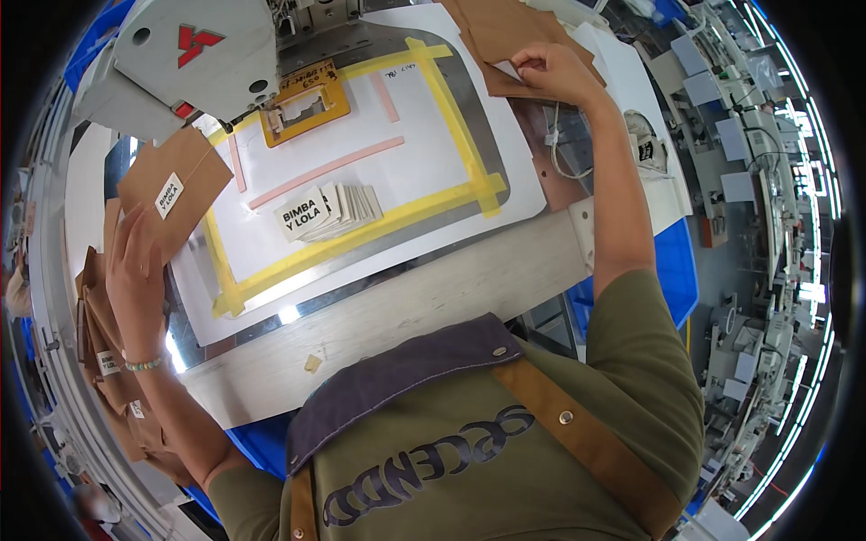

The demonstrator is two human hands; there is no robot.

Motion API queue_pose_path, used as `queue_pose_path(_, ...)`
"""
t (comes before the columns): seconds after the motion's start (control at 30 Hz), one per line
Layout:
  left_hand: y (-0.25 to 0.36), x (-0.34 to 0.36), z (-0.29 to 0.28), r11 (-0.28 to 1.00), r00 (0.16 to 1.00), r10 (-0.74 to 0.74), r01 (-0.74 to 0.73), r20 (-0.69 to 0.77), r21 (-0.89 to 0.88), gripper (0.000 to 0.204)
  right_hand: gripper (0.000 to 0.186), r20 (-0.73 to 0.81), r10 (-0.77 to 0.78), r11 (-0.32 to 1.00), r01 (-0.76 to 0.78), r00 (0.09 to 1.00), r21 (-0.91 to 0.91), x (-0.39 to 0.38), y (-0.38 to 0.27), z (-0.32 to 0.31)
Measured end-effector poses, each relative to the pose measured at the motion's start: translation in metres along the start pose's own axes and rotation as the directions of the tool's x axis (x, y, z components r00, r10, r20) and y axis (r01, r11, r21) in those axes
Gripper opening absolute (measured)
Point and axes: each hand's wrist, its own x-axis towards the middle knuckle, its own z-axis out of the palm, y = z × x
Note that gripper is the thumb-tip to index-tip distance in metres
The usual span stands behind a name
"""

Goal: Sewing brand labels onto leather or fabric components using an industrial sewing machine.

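Note:
At the left, my left hand holds a brown fabric panel with a white printed label on it. At the top right, the fingers of my right hand pinch the edge of a brown piece in a stack of similar pieces. Between my hands, a fanned stack of white labels lies on a white sheet framed with yellow tape and pink strips. A yellow clamp plate sits at the back, below the head of a white machine.
More brown pieces hang at the left edge of the table. A blue bin stands below the table at right, near a looped cable. A person is at the far lower left; machine rows line the right.

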Motion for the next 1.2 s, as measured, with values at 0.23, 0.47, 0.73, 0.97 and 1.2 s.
queue_pose_path(0.23,0.032,0.016,0.036,0.986,0.989,0.089,-0.072,0.115,-0.147,0.049,0.016,-0.013,-0.099,0.988,0.097,0.995,-0.116,-0.019,-0.023,0.010)
queue_pose_path(0.47,-0.071,0.008,0.094,0.954,0.998,-0.045,0.054,0.038,-0.294,0.050,0.020,-0.096,-0.170,0.952,0.138,0.981,-0.273,-0.007,-0.021,0.015)
queue_pose_path(0.73,0.006,0.033,0.053,0.967,0.966,0.145,-0.184,-0.213,-0.175,0.039,0.019,-0.534,-0.507,0.859,0.348,0.677,-0.374,0.012,-0.062,0.039)
queue_pose_path(0.97,0.114,0.067,0.037,0.788,0.919,0.356,-0.392,-0.167,-0.475,0.045,0.017,0.110,-0.851,0.389,0.757,0.514,-0.525,0.012,-0.144,0.121)
queue_pose_path(1.2,0.140,0.090,0.067,0.706,0.869,0.467,-0.478,-0.164,-0.522,0.037,0.018,0.042,-0.926,0.330,0.858,0.375,-0.393,0.017,-0.186,0.161)
